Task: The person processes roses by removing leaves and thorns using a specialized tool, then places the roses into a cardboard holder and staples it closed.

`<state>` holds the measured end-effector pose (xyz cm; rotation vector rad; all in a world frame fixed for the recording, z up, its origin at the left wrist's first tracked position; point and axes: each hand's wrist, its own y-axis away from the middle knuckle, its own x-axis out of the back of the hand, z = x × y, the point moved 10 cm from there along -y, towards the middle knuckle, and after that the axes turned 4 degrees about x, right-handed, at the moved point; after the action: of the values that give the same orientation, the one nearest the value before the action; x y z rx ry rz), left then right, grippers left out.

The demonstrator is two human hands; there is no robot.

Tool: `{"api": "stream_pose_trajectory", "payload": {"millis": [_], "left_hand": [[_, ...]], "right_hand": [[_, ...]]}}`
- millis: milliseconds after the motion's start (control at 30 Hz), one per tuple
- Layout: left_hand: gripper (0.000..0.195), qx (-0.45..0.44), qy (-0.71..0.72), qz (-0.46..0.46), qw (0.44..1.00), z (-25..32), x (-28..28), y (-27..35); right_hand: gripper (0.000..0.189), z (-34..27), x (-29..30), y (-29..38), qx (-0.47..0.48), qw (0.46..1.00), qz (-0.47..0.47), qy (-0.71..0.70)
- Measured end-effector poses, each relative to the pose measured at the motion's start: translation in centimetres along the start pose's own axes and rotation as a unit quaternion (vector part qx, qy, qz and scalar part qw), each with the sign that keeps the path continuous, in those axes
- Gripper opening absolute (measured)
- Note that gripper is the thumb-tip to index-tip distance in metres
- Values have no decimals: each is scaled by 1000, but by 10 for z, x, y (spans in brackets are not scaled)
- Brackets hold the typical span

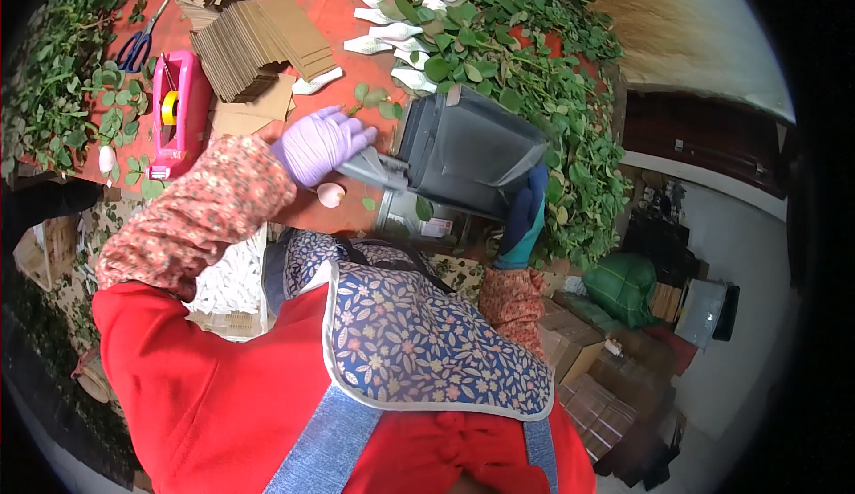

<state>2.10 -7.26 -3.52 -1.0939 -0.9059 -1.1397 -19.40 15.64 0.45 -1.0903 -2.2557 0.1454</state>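
Observation:
A dark grey, box-like device [481, 146] lies tilted on the red-covered table before me. My left hand [324, 145], in a purple glove, is over the outer end of its lever-like arm [377, 170]; the fingers point right and the thumb's hold is hidden. In a blue and teal glove, my right hand [526, 217] grips the device's right edge. Behind the device are rose-like leafy stems [494, 46], with white mesh sleeves [394, 31] at their left ends. One more white sleeve [317, 82] lies beside a stack of cardboard pieces [247, 46], above my left hand.
A pink tape dispenser [180, 113] and blue-handled scissors [137, 50] lie at left, near heaped foliage [47, 80]. A clear-topped case [427, 221] is under the device's near side. White sleeves fill a basket [230, 323] below the table; cardboard boxes [568, 340] stand at lower right.

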Motion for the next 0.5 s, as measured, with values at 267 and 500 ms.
{"api": "stream_pose_trajectory", "payload": {"millis": [267,500], "left_hand": [[41,327,677,-335,568,-60,-92,-11],[49,273,698,-487,449,-53,-109,-12]], "right_hand": [[40,19,22,46,-182,982,31,48],[46,-15,16,46,-166,980,-14,111]]}}
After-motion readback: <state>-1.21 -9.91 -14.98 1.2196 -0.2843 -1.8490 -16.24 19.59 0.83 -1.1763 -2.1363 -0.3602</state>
